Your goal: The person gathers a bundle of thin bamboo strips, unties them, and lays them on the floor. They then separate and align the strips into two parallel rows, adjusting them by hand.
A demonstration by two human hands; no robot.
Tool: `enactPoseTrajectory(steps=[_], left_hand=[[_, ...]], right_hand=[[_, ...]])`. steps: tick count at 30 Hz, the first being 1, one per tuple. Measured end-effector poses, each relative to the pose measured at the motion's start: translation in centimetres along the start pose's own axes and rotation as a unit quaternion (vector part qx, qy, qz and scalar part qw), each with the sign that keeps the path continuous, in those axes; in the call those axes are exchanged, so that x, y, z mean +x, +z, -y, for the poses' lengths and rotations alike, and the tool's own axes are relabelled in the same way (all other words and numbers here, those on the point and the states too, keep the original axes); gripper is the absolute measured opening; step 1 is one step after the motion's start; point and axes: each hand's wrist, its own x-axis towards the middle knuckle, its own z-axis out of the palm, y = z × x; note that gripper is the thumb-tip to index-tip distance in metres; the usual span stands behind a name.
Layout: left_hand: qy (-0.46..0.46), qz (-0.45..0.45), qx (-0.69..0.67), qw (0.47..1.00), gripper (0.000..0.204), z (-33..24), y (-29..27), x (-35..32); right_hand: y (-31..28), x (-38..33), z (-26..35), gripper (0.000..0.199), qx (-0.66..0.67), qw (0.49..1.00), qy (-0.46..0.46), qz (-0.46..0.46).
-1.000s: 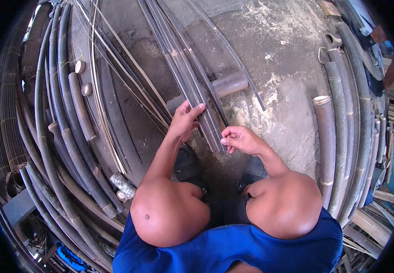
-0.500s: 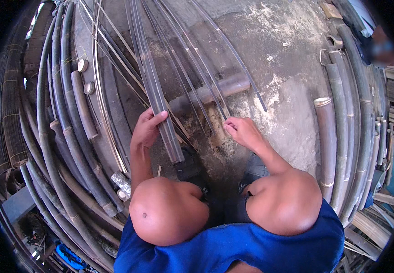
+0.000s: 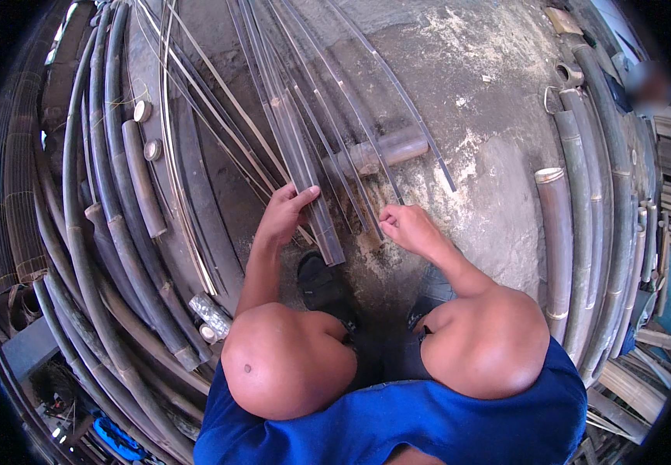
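In front of my left knee, my left hand (image 3: 283, 215) is closed round a flat bundle of long, dark bamboo strips (image 3: 301, 155). My thumb lies on top, and the bundle's near end sticks out past the hand toward my foot. To the right, the fingers of my right hand (image 3: 411, 229) are pinched at the near end of a single thin bamboo strip (image 3: 369, 132). Other loose strips lie between the two hands, and one more strip (image 3: 417, 120) rests farther right. A short bamboo length (image 3: 405, 146) lies crosswise beneath the strips.
Long bamboo poles (image 3: 122, 240) line the left side, beside rolled slatted mats (image 3: 22, 178). More poles (image 3: 579, 209) stand along the right, with a cut bamboo piece (image 3: 554, 240) in front. Pale split strips (image 3: 169, 139) lie left of the bundle. Another person (image 3: 649, 84) is partly visible at upper right.
My left hand has moved right with the bundle, bringing it closer to the right hand. My right hand has shifted only slightly, still pinching at the strip's end.
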Motion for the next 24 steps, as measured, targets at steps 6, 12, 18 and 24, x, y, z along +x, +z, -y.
enactPoseTrajectory(steps=[6,12,18,24], left_hand=[[-0.012,0.016,-0.037,0.999,0.024,1.1,1.8,1.4],[-0.021,-0.014,-0.031,0.999,0.022,0.3,4.6,1.1],[0.042,-0.014,-0.059,0.997,0.018,1.3,6.8,2.4],[0.016,-0.026,-0.030,0.999,0.019,1.4,6.4,2.2]], right_hand=[[0.5,0.3,0.6,0.023,0.184,0.977,0.083,0.071],[-0.7,-0.8,0.4,0.017,0.395,0.891,0.119,0.187],[-1.6,-1.6,-0.1,0.025,0.301,0.941,0.107,0.111],[-2.8,-2.2,-2.5,0.029,0.037,0.993,0.072,-0.080]])
